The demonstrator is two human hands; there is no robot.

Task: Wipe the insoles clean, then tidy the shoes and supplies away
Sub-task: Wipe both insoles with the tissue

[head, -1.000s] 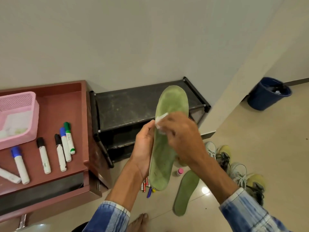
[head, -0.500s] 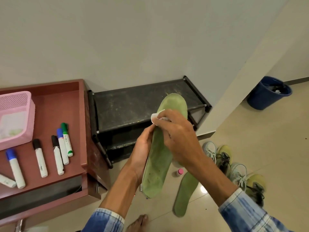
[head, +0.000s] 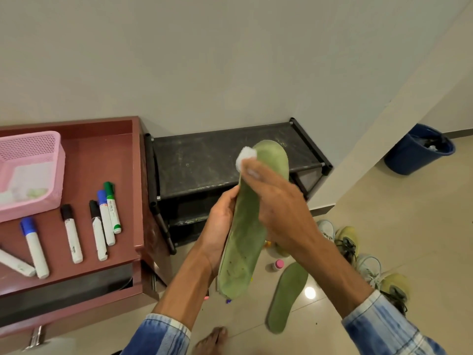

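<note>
Now the wipe (head: 245, 158), pinched by the right hand (head: 279, 208), had been swept up-frame to the insole (head: 245, 239) toe (left hand (head: 220, 226) gripping its edge); lower specks (head: 231, 263) were left.

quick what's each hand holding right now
left hand: holds the insole by its edge, upright.
right hand: pinches a white wipe against the insole's upper end.
</note>
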